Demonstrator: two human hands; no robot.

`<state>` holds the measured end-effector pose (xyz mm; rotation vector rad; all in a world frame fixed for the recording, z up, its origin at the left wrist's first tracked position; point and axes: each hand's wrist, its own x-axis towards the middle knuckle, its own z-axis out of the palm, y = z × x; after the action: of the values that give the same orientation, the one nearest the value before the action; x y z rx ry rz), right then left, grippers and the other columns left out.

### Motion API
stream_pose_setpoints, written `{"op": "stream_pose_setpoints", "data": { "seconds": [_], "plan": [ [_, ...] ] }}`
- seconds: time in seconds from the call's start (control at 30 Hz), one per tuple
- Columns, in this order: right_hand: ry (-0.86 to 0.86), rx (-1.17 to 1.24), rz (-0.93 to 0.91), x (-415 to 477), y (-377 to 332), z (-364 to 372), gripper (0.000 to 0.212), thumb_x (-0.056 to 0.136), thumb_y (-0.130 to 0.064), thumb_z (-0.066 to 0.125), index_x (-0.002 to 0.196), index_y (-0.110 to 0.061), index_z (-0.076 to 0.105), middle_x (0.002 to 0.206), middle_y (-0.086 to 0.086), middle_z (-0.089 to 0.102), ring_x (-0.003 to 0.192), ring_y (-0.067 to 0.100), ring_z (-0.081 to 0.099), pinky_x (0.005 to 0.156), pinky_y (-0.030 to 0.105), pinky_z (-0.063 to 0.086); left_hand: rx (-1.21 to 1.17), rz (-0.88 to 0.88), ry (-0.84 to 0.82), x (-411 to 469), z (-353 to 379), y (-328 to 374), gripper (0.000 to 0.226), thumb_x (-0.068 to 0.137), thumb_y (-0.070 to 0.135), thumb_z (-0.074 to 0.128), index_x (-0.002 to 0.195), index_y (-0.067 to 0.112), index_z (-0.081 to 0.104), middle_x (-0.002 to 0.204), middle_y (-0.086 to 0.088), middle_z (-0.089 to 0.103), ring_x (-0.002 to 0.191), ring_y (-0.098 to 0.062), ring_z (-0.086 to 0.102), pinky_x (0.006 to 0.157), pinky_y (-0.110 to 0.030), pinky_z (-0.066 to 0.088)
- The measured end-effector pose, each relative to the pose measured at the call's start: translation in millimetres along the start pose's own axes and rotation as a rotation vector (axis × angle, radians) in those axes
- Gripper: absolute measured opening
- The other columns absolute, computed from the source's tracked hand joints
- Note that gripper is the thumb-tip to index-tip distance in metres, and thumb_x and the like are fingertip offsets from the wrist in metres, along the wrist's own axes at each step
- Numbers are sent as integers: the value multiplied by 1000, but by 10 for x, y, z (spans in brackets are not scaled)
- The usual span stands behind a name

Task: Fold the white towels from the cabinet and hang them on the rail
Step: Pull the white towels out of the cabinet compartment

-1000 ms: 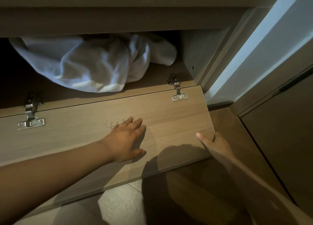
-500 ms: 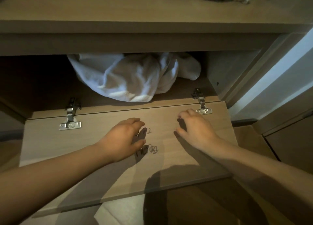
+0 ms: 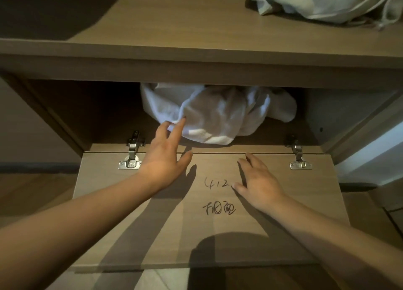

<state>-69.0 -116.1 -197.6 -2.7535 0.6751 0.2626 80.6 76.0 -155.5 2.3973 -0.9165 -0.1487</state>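
Note:
A crumpled heap of white towels point(image 3: 220, 113) lies inside the low cabinet compartment, its upper part hidden under the shelf above. The wooden flap door point(image 3: 272, 213) hangs open and flat in front of it, with handwriting on its inner face. My left hand point(image 3: 164, 153) reaches over the hinge line, fingers apart, with the fingertips touching the towels' front left edge. My right hand point(image 3: 257, 180) rests open on the door, palm down, a little short of the compartment. Neither hand holds anything.
A pale cloth bag with drawstrings point(image 3: 322, 2) sits on the shelf top at the upper right. Two metal hinges point(image 3: 132, 153) point(image 3: 297, 156) join the door to the cabinet floor. A pale wall strip point(image 3: 375, 156) runs at the right.
My left hand has moved forward from the door to the towels' edge. My right hand came up from the door's right edge onto its face. The view has tilted up, showing the shelf top.

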Motion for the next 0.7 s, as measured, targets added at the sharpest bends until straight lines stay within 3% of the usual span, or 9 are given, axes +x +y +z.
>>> {"op": "stream_pose_setpoints", "data": {
  "seconds": [0.13,0.27,0.4,0.7],
  "plan": [
    [13,12,-31,-17,81,-20,73,93,-46,57,153,-23,24,164,2,7,150,20,11,119,29,15,-27,-56,4,93,45,4,86,93,37,57,151,43,-6,150,-5,17,108,-25,52,87,-30,43],
    [26,5,-36,-39,88,-2,73,93,-46,58,153,-22,24,164,4,8,150,21,11,119,28,14,-6,-109,12,244,47,34,75,90,26,61,153,23,20,148,-10,21,113,-31,53,92,-28,41],
    [32,-17,-36,-74,102,31,76,93,-48,56,154,-23,19,164,3,5,150,20,7,119,29,12,-11,-113,59,336,-46,36,55,88,22,63,140,12,48,143,-10,37,115,-28,54,91,-24,41],
    [0,64,-60,-106,201,-24,76,93,-50,55,155,-24,20,164,-4,3,150,14,6,119,31,15,-43,-58,-42,155,-58,60,58,91,22,58,146,16,42,149,-3,36,122,-26,50,102,-31,43]
  ]
}}
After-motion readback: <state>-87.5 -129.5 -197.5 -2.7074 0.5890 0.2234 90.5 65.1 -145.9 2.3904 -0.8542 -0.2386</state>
